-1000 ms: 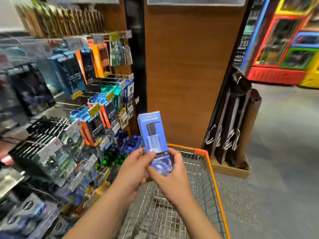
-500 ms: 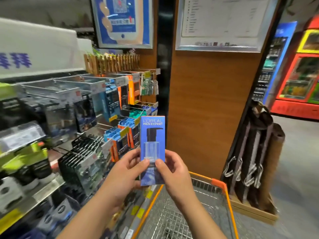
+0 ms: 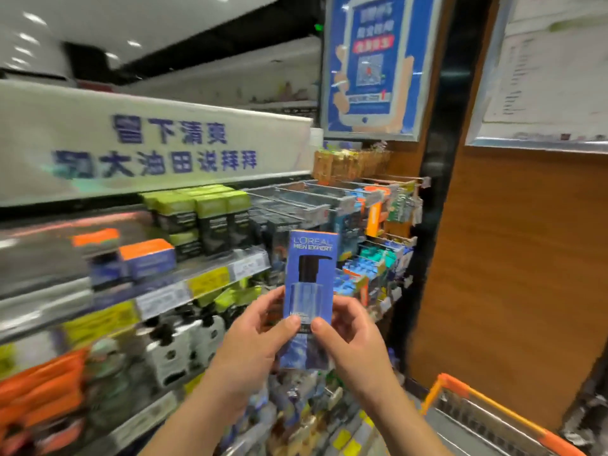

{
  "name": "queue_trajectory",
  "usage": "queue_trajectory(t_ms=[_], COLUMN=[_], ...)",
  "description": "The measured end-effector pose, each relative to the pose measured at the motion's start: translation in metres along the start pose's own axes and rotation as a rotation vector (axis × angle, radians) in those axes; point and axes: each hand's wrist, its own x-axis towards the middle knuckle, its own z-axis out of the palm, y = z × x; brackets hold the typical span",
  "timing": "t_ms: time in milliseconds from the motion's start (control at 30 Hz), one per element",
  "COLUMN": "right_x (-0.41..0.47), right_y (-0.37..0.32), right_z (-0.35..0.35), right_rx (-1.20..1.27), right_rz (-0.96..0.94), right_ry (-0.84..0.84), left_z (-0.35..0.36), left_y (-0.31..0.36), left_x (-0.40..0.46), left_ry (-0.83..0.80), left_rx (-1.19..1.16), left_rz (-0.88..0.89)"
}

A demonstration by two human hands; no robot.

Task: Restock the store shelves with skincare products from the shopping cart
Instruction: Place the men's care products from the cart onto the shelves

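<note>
A tall blue skincare box [image 3: 311, 274] showing a pump bottle stands upright in front of me, held by both hands. My left hand [image 3: 253, 340] grips its lower left side, thumb on the front. My right hand [image 3: 352, 337] grips its lower right side the same way. The box hovers in front of the store shelves [image 3: 204, 284], level with the shelf of green-and-black boxes [image 3: 210, 222]. The orange-rimmed wire shopping cart [image 3: 487, 403] shows at the bottom right.
Orange-topped boxes [image 3: 148, 258] sit on the shelf at left, white pump bottles [image 3: 171, 350] one shelf lower. Hanging razor packs [image 3: 368, 258] fill pegs at right. A brown wood-panel pillar [image 3: 526, 274] stands behind the cart, and a white sign [image 3: 148, 143] tops the shelves.
The view has swung up and left from the cart toward the upper shelves. Both hands have raised the blue box with it, keeping the same hold.
</note>
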Motion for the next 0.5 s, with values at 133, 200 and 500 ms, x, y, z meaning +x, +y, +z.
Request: queue_trajectory(t_ms=[133,200,500], right_x=[-0.001,-0.004,-0.027], right_y=[-0.016,-0.023,-0.059], right_z=[0.081,0.118,0.252], right_rx=[0.051,0.079,0.123], right_rz=[-0.054,-0.070,-0.154], right_ry=[-0.143,-0.207,-0.384], left_z=[-0.075,-0.108,-0.224], left_y=[0.021,0.031,0.070], left_x=[-0.021,-0.034,-0.092], left_ry=[0.142,0.207,0.468], left_rx=[0.068,0.117,0.230], left_rz=[0.084,0.127,0.268])
